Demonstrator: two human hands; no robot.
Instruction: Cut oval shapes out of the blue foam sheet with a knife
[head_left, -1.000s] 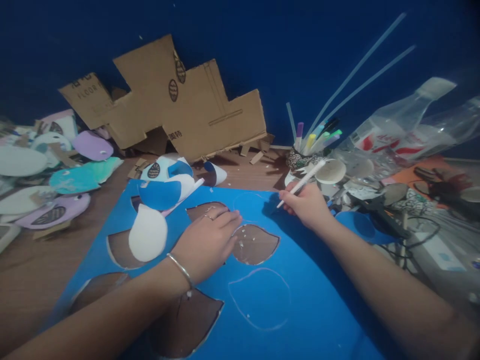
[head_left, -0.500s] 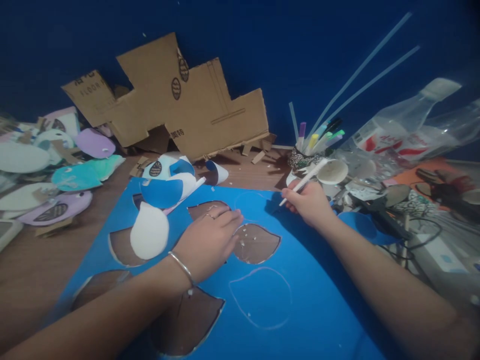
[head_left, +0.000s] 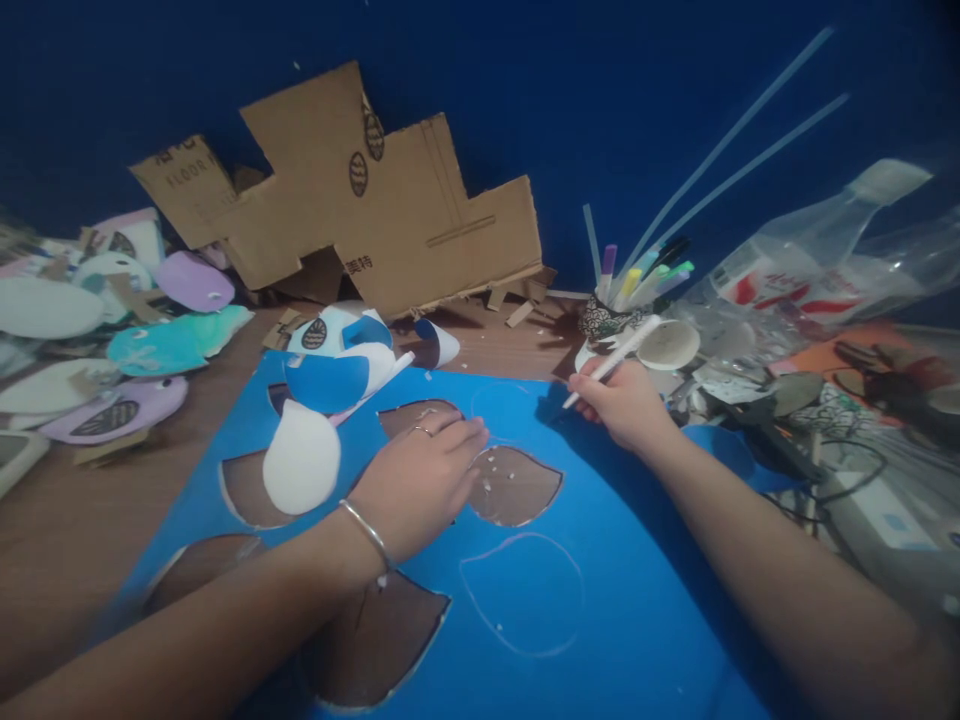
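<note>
My left hand (head_left: 427,480) lies palm down on a blue sheet (head_left: 637,600), fingers stretched out and fairly close together, beside a drop-shaped cutout hole (head_left: 517,490). My right hand (head_left: 622,400) pinches a slim white pen-like tool (head_left: 611,360), its narrow tip pointing down left, at or just above the sheet near a faint drawn outline (head_left: 499,398). Whether the tip touches the sheet, I cannot tell. A pale drawn drop outline (head_left: 525,595) shows nearer to me. Left of my left hand, a white drop-shaped piece (head_left: 301,458) partly covers another hole (head_left: 244,490).
Several fish-shaped cutouts (head_left: 172,335) lie at the left on the wooden table (head_left: 82,530). Cut cardboard (head_left: 405,220) leans against the blue wall. Markers (head_left: 630,285) stand in a patterned cup (head_left: 604,318); plastic bottles (head_left: 802,270) and scraps crowd the right side.
The view has shifted slightly. Both hands stay nearly in place; the right hand still holds the white tool close to the same spot.
</note>
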